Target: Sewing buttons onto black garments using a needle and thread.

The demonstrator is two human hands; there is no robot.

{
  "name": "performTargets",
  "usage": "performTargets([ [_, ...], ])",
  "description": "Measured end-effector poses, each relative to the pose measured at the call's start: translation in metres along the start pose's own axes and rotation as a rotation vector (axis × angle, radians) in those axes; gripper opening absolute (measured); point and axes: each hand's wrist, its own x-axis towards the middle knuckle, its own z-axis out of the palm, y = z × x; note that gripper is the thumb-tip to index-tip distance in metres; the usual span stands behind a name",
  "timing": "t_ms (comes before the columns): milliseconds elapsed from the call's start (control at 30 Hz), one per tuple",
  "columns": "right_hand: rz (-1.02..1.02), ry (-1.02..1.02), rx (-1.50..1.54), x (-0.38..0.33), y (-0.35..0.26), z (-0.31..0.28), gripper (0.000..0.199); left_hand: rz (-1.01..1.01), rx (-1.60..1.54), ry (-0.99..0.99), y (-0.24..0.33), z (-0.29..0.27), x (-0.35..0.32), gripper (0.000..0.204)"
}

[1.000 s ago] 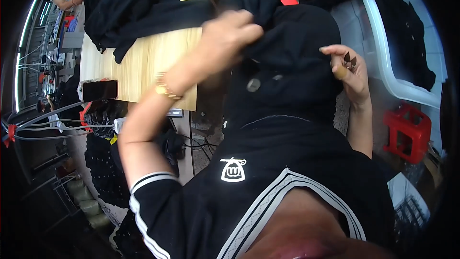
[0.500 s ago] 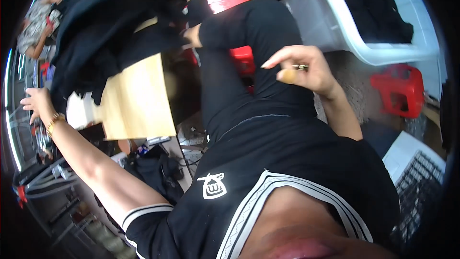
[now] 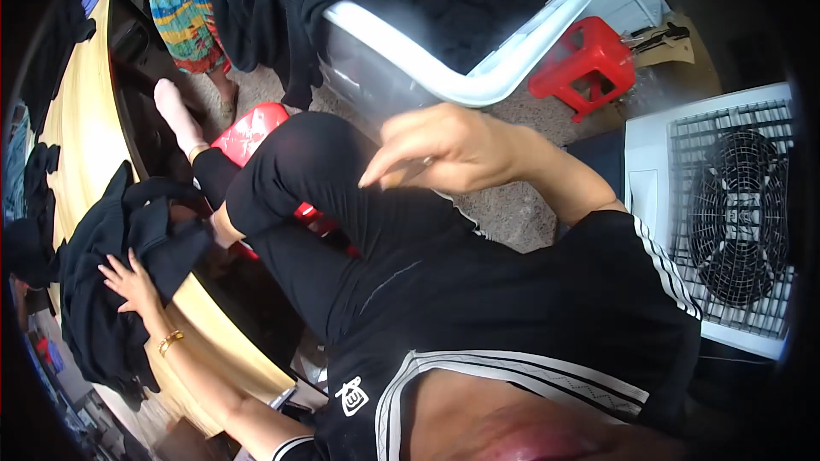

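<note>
My left hand (image 3: pixel 132 284) lies with fingers spread on a bunched black knit garment (image 3: pixel 98 243). That garment rests on the pale wooden table (image 3: pixel 209 316) at the left. Above my right thigh, my right hand (image 3: pixel 448 149) is closed, thumb and fingers drawn together. A tiny shiny metal bit shows between its fingers, and the thumb tip looks yellowish-brown. Whether that metal bit is a ring or a small tool, I cannot make out. Nothing else touches this hand.
A white plastic tub (image 3: pixel 410 47) holding black garments (image 3: pixel 453 0) stands ahead. Beyond it on the right is a red stool (image 3: pixel 589 68), and a white fan unit with a black grille (image 3: pixel 739 213) sits at right. Another person's patterned skirt (image 3: pixel 178 8) shows at far left.
My view has swung to the right. My left hand, before out past the garment at the far left, now lies on it. The right hand's fingers have drawn closer together.
</note>
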Motion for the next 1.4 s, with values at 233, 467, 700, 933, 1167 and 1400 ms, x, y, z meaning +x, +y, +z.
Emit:
performTargets([
  [233, 0.282, 0.328, -0.503, 0.015, 0.074, -0.064, 0.036, -0.030, 0.172, -0.372, -0.087, 0.027, 0.097, 0.075],
  [467, 0.691, 0.332, -0.219, 0.097, 0.166, -0.117, 0.094, 0.203, -0.056, 0.049, 0.050, -0.039, 0.110, 0.046],
  [700, 0.551, 0.384, -0.096, 0.108, 0.157, -0.109, 0.028, 0.315, -1.283, -0.405, 0.171, -0.072, 0.012, 0.038],
  [933, 0.397, 0.366, 0.621, 0.075, 0.033, -0.035, 0.029, 0.575, -1.166, -0.546, 0.266, -0.133, -0.041, 0.058],
  [1167, 0.410, -0.237, 1.154, 0.106, -0.021, 0.106, 0.046, 0.177, -1.787, -1.092, 0.288, -0.167, -0.051, 0.040],
  [1400, 0.344, -0.607, 1.133, 0.093, -0.005, 0.194, 0.057, -0.176, -2.038, -0.877, 0.213, -0.176, -0.076, 0.035],
])
